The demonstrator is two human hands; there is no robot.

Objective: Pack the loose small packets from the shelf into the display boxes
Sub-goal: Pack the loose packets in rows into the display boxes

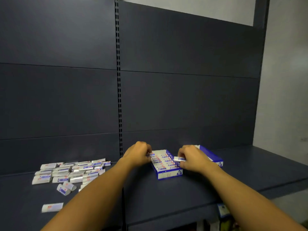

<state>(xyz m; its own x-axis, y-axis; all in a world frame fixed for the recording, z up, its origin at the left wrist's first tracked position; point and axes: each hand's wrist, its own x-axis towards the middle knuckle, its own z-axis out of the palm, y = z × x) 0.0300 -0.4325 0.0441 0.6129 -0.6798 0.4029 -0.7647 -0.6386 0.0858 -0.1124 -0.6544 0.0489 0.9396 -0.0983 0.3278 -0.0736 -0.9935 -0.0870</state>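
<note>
1. Dark blue shelf, one deck carrying everything, backed by dark panels with one slotted upright between them.
2. Two bare forearms reaching in from the bottom edge, one on each side of the front box.
3. Heap of loose packets on the left part of the shelf, well apart from the boxes: white with blue and red print, overlapping, roughly thirty, too jumbled for an exact count.
4. Two display boxes, blue and white. Front display box near the middle of the shelf, open on top, filled with one row of packets lying side by side, about eight visible. Second display box just behind and to the right, mostly hidden by the right hand; contents not visible.
5. Left hand at the far left corner of the front box, fingers curled, grip clamped on one packet at the back of the row.
6. Right hand at the right edge of the same box, grip pinched on one held packet above the box rim.
7. One stray packet alone near the front left edge of the shelf.
</note>
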